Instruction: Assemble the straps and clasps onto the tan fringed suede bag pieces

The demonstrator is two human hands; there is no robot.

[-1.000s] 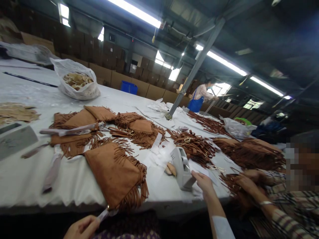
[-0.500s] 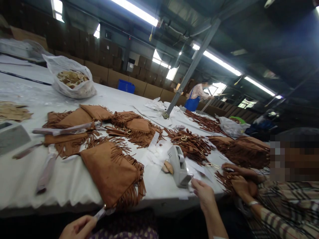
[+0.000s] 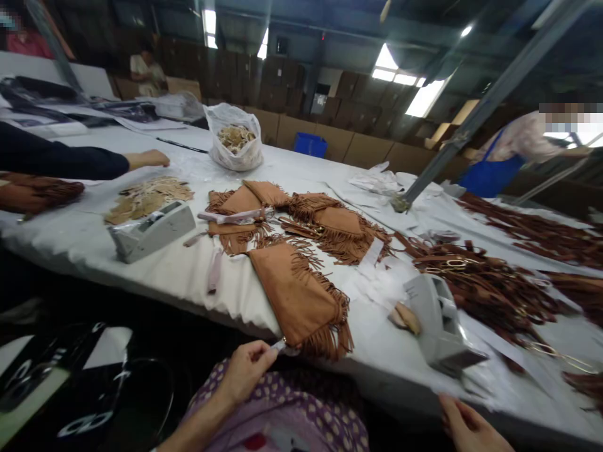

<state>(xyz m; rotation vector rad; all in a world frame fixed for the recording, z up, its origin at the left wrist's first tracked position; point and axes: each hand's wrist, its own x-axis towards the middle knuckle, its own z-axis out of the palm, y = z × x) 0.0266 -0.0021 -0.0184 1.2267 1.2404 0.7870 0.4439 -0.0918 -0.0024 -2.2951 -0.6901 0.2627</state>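
Observation:
A brown fringed suede bag (image 3: pixel 301 298) lies at the table's front edge with one corner toward me. At that corner, a small metal ring joins it to a short strap end wrapped in whitish film (image 3: pixel 281 345). My left hand (image 3: pixel 247 370) pinches this wrapped end between thumb and fingers. Lower right, my right hand (image 3: pixel 471 425) is just off the table edge, below a grey tape dispenser (image 3: pixel 440 326). Its thumb and forefinger are close together; whatever is between them is too small to make out. A tan folded piece (image 3: pixel 405 318) rests beside the dispenser.
More fringed bags (image 3: pixel 343 226) lie behind, near a second tape dispenser (image 3: pixel 153 229) and tan scraps (image 3: pixel 151 194). Brown straps with gold clasps (image 3: pixel 490 282) are heaped right. A metal post (image 3: pixel 480 113) rises from the table. A co-worker's arm (image 3: pixel 61 154) reaches in from the left.
The view has swung left, bringing in the second dispenser and a co-worker's arm. My right hand has drawn away from the dispenser's front, toward me. My left hand keeps its pinch.

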